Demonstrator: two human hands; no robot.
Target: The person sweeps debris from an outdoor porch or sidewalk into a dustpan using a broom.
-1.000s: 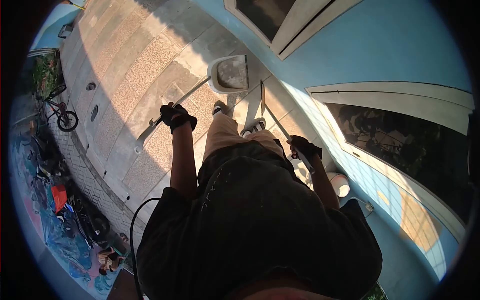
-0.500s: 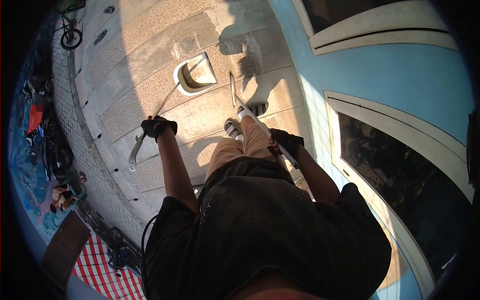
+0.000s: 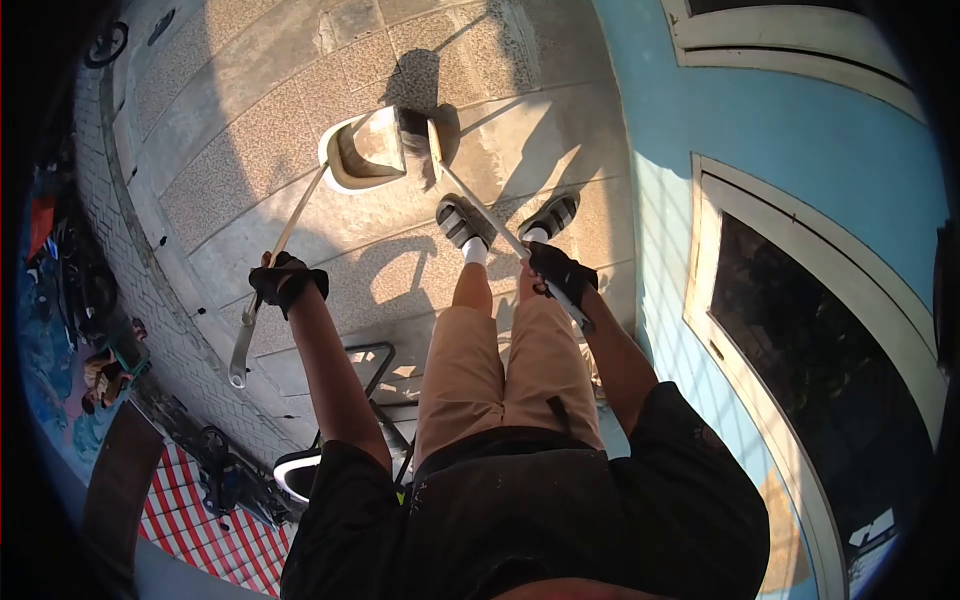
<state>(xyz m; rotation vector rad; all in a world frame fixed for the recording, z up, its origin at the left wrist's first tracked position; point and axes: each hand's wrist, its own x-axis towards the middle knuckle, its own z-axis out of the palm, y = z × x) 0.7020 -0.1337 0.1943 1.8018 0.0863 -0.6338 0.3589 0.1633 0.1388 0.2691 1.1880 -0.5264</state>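
My left hand [image 3: 288, 280], in a dark fingerless glove, is closed around the long handle of a cream dustpan [image 3: 378, 142]. The pan rests on the paved ground ahead of me, its mouth facing right. A pale broom handle [image 3: 480, 205] is gripped by my right hand [image 3: 562, 274], gloved the same way. At its far end, the dark broom bristles [image 3: 414, 134] lie right at the dustpan's mouth. My feet in strapped sandals [image 3: 462, 222] stand just behind the broom head.
A blue wall [image 3: 660, 120] with white-framed windows [image 3: 705, 250] runs along my right. Behind my left arm is a black-framed object [image 3: 372, 365]. Across the brick lane [image 3: 120, 200] at left are parked motorbikes, a seated person [image 3: 103, 380] and a red-white striped surface [image 3: 190, 520].
The broom head has swung left to the dustpan's mouth, bristles now against it. My feet have stepped apart, and the view has shifted, showing more of my legs.
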